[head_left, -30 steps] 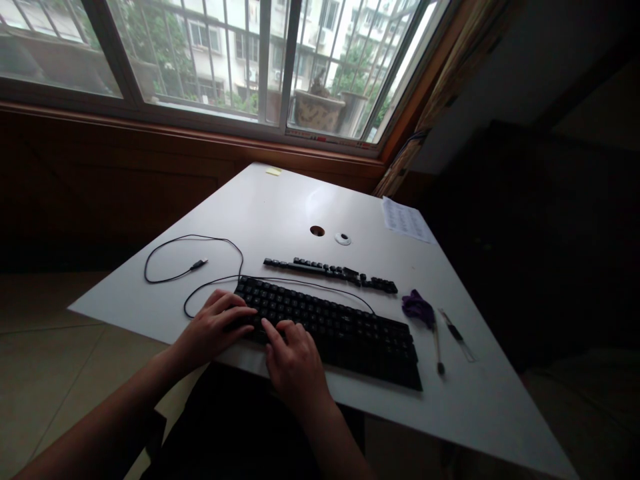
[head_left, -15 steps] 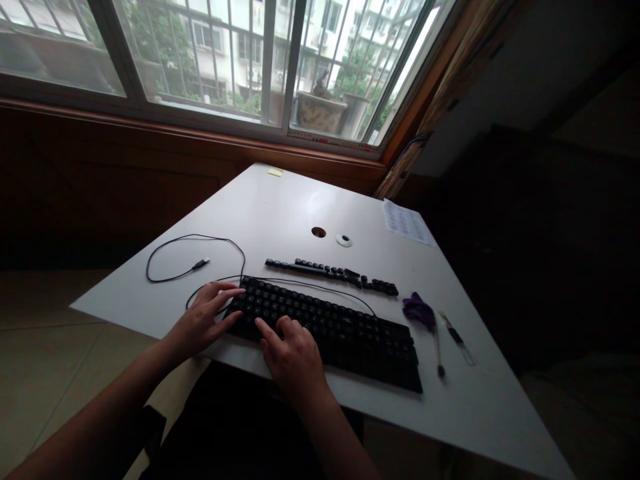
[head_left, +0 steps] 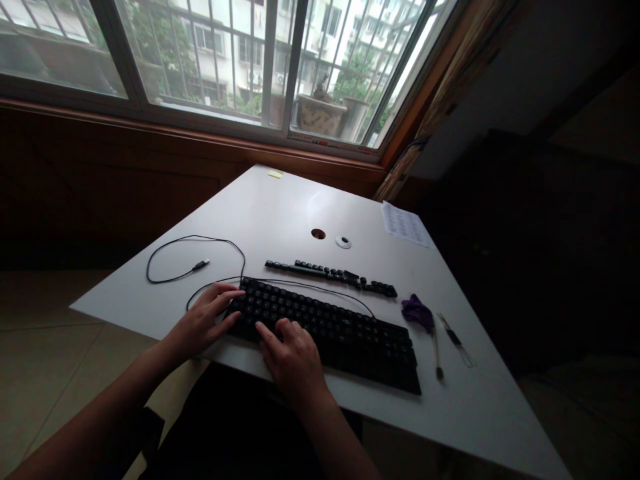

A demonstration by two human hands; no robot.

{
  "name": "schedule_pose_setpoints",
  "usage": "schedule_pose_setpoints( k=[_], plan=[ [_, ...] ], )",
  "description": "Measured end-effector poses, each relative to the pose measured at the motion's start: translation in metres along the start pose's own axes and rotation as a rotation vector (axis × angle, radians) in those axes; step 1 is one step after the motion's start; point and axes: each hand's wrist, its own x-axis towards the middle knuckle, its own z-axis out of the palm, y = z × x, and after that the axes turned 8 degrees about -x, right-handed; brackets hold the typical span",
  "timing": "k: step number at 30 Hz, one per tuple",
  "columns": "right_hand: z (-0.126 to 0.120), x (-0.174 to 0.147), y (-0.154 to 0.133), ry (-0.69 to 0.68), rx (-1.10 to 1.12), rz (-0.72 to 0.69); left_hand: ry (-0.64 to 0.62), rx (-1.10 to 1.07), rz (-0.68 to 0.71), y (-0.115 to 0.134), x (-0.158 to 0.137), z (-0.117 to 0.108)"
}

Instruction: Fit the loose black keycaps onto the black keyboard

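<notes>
A black keyboard (head_left: 335, 333) lies along the near edge of the white table, angled down to the right. My left hand (head_left: 207, 320) is at its left end, thumb and fingers spread apart with the tips over the end keys. Over the near left part of the keys is my right hand (head_left: 295, 360). Its index finger is stretched onto a key while the other fingers bend; its thumb is hidden. Neither hand shows anything gripped. Behind the keyboard, loose black keycaps (head_left: 333, 274) stand in rows. A black USB cable (head_left: 195, 236) loops to the left.
To the right lie a purple cloth (head_left: 416, 311), a thin brush (head_left: 437, 353) and a wire tool with a black handle (head_left: 454, 336). Farther back are a cable hole (head_left: 318, 234), its white ring cover (head_left: 343, 242) and a printed sheet (head_left: 406, 224). A barred window is beyond.
</notes>
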Motion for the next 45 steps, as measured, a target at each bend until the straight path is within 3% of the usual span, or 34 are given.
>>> schedule_pose_setpoints(
  k=[14, 21, 27, 31, 39, 45],
  plan=[
    [0.009, -0.009, -0.003, 0.03, 0.009, 0.031, 0.039, -0.028, -0.019, 0.0, 0.0, 0.003],
    [0.011, -0.009, -0.004, 0.05, -0.002, 0.038, 0.108, 0.013, -0.01, -0.002, 0.017, -0.007],
    [0.009, -0.009, -0.003, 0.045, -0.006, 0.033, 0.094, 0.089, 0.087, -0.001, 0.059, -0.014],
    [0.008, -0.008, -0.004, 0.052, -0.002, 0.034, 0.021, 0.111, 0.138, -0.007, 0.099, -0.007],
    [0.008, -0.008, -0.004, 0.049, 0.001, 0.034, -0.176, 0.141, 0.165, -0.031, 0.183, 0.038],
    [0.014, -0.01, -0.005, 0.063, -0.008, 0.046, -0.267, 0.149, 0.148, -0.043, 0.218, 0.068]
  ],
)
